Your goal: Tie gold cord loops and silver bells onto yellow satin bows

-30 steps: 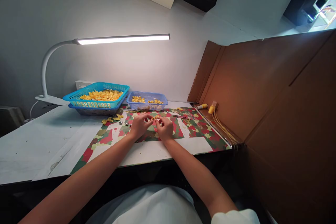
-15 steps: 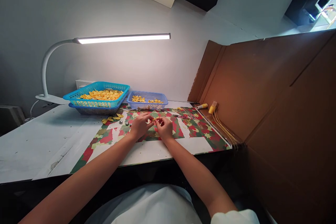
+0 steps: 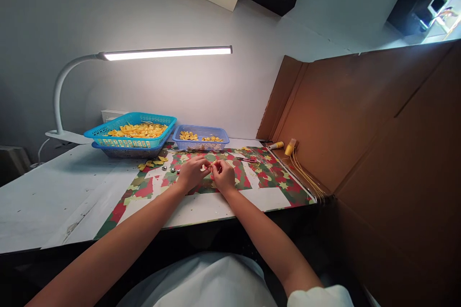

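My left hand [image 3: 194, 172] and my right hand [image 3: 224, 176] meet above the patterned sheet, fingertips almost touching. Both pinch a small gold-coloured piece [image 3: 212, 164], largely covered by the fingers, so its exact kind is unclear. Several yellow ribbon bows [image 3: 153, 162] lie left of my hands, with small silver bells [image 3: 164, 168] close by. Behind my hands stands a periwinkle basket [image 3: 200, 145] holding two small heaps of yellow bows. A turquoise basket [image 3: 135, 144], filled with many more bows, sits inside a darker blue one at the left.
A white clamp lamp [image 3: 167, 53] reaches over the table [image 3: 43, 201]. Tweezers or a similar slim tool [image 3: 247, 159] lie right of my hands. Gold cords [image 3: 306, 175] and a yellow-capped tube [image 3: 276, 145] rest beside the tall cardboard panel [image 3: 360, 105] at the right.
My fingertips have shifted slightly around the gold piece, which shows less now than before. Both hands stay in nearly the same place; the view has moved a little.
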Tool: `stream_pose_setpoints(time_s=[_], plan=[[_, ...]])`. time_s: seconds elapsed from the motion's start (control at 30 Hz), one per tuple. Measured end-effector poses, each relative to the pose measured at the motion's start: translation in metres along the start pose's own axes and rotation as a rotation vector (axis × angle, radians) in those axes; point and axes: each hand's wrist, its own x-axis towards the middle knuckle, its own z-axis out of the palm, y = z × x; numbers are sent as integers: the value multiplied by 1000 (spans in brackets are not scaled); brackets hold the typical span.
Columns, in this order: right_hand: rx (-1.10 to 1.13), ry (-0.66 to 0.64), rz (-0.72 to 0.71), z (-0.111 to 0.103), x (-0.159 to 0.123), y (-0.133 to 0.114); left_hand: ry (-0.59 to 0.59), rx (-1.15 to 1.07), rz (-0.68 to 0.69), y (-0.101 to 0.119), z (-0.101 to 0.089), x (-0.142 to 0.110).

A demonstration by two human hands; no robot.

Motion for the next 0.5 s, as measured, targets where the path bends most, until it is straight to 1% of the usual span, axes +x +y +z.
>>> stream_pose_setpoints(time_s=[0.2,0.5], plan=[[-69,14,-36,1,0,-1,-19,-33,-51,1,-1,0],[-104,2,-45,5,0,4,-14,-51,-60,2,-1,1]])
